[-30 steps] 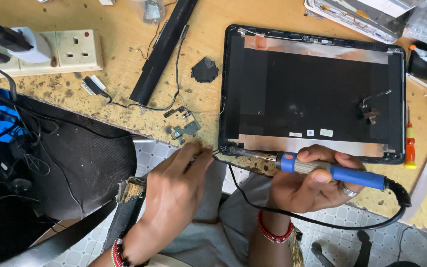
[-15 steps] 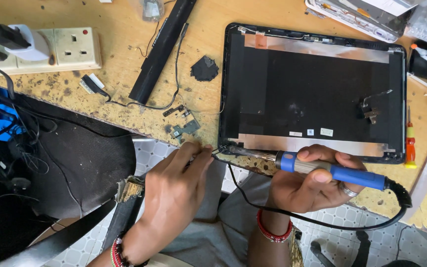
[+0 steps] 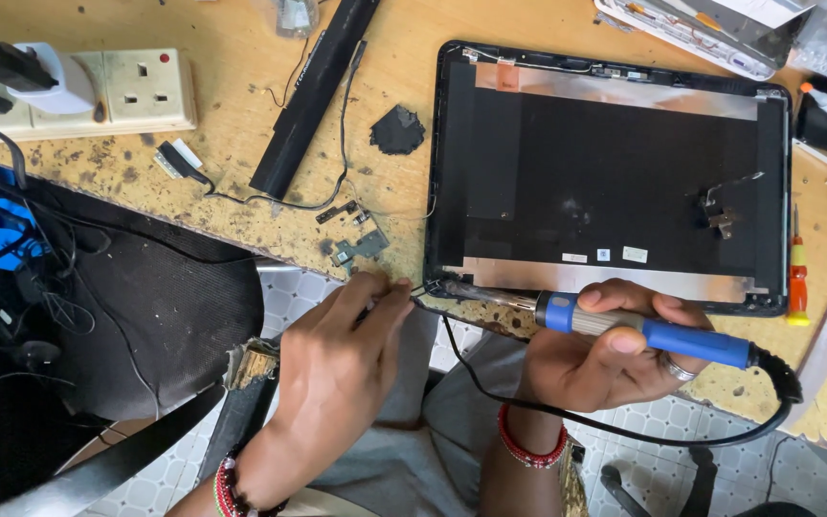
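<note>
While the left hand [image 3: 342, 369] was pinched narrow, a thin wire end [image 3: 413, 290] was held between thumb and fingertips, right at the bench edge. Just beside it, the right hand [image 3: 605, 349] was wrapped around the blue soldering iron [image 3: 643, 330], whose metal tip [image 3: 461, 289] was laid level and brought up against the wire, at the near left corner of the laptop lid shell [image 3: 614, 172]. Its black cord [image 3: 624, 431] was looped below the right wrist. A small circuit board [image 3: 361, 247] was seen just beyond the left fingers. Farther off, a long black strip [image 3: 313, 96] was lying aslant, and a white socket strip [image 3: 117, 91] was set well away to the left.
</note>
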